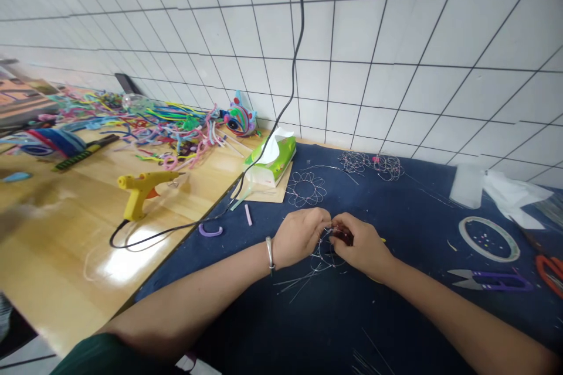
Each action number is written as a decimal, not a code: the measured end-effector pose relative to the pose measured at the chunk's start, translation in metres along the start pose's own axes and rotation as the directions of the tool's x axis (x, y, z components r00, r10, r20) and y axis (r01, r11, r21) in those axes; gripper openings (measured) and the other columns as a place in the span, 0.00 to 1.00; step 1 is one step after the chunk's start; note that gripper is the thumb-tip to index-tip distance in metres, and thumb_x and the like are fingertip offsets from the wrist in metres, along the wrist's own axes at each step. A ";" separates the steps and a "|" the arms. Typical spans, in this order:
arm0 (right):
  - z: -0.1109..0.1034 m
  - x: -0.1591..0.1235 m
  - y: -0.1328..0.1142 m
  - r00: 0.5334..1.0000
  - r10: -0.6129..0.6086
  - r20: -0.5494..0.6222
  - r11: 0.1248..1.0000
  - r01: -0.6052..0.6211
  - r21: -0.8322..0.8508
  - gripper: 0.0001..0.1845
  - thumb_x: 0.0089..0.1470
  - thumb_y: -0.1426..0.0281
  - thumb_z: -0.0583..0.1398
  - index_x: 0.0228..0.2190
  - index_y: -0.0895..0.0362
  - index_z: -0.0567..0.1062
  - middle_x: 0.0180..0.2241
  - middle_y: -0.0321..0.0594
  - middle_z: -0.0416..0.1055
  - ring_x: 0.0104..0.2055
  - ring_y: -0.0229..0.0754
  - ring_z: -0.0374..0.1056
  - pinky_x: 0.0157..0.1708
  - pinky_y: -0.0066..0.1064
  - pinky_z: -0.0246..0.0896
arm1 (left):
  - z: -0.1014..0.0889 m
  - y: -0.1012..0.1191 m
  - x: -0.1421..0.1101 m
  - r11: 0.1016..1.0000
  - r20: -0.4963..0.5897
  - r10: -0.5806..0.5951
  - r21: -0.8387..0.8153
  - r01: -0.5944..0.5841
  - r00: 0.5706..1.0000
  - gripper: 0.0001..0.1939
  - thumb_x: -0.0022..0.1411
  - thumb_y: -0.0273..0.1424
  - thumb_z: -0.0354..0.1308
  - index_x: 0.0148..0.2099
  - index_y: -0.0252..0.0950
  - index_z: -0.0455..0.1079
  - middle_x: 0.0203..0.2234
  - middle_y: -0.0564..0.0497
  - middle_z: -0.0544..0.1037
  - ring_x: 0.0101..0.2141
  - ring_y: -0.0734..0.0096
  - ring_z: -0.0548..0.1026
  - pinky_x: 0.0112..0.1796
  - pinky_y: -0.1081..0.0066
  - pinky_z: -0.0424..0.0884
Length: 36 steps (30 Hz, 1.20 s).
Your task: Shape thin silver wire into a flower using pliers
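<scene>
Wire flower point(323, 259) of thin loops sits between both hands over a dark blue cloth point(413, 205) on the table point(103, 187); taking that flower as the clock's centre, with twelve toward the tiled wall point(365, 35), the left hand point(302, 235) comes in from nine o'clock, its fingertips together on the upper edge of the loops, and the right hand point(361, 247) from three, thumb and fingers pinched on the same edge, though the exact strands gripped are hidden. A bracelet point(270, 255) circles the left wrist. Loose wires point(292, 282) lie between seven and eight o'clock, just beside the flower. Another wire ring point(292, 185) with petal loops lies flat at eleven, near a green tissue pack point(285, 162). Tangled wire point(355, 162) lies at one o'clock. At three, well apart, are a roll of tape point(463, 229) and purple snips point(495, 280). A short pink stick point(248, 215) lies at ten, a curved purple piece point(210, 232) at nine, and a yellow glue gun point(139, 193) rests farther out between nine and ten.
</scene>
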State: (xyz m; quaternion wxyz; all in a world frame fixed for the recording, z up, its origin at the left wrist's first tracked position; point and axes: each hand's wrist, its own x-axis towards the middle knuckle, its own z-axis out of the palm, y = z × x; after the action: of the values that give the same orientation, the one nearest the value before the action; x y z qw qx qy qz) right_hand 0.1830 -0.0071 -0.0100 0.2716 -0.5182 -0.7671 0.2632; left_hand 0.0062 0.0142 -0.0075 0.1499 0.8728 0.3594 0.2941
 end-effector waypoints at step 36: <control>-0.028 -0.064 0.023 0.971 -0.192 0.142 0.699 0.237 -0.675 0.24 0.53 0.65 0.51 0.52 0.56 0.62 0.44 0.49 0.65 0.45 0.50 0.60 0.41 0.43 0.57 | -0.017 0.003 0.000 0.989 -0.079 -0.080 -0.132 0.069 0.994 0.09 0.64 0.27 0.42 0.38 0.35 0.63 0.30 0.52 0.71 0.27 0.76 0.69 0.31 0.74 0.66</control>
State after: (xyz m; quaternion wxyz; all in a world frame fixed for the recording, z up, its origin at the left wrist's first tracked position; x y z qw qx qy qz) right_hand 0.2376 -0.0564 -0.0155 0.0657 -0.4807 -0.8725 -0.0574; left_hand -0.0034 0.0129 0.0070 0.2019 0.8341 0.3780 0.3474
